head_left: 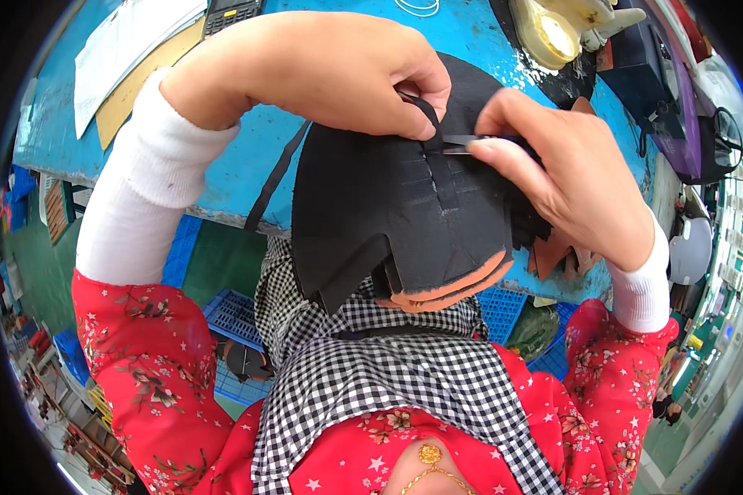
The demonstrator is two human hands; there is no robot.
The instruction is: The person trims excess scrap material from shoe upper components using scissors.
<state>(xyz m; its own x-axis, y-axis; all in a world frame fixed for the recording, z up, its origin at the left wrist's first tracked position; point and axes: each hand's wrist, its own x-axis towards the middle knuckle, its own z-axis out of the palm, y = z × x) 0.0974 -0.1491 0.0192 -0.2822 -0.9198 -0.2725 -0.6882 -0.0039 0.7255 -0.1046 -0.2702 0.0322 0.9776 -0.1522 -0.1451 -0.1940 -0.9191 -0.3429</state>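
A black piece of sheet material [338, 206] with cut, notched edges hangs over the near table edge, towards my lap. Its lower end shows orange-brown layers. My left hand [347, 78] is closed in a pinch on a narrow black strap [442, 177] that runs down the middle of the piece, beside a row of short slits. From the right, my right hand [574, 169] grips a pair of small scissors [459, 145], its metal blades pointing left at the strap near my left fingertips. The scissors' handles are mostly hidden by the fingers.
A blue worktable [231, 186] lies under the work. Papers [128, 58] and a dark keypad device [231, 12] are at the far left. A yellowish-white pot [549, 37] stands at the far right. Blue plastic crates [235, 318] are below the table. A loose black strip [274, 181] hangs over the edge.
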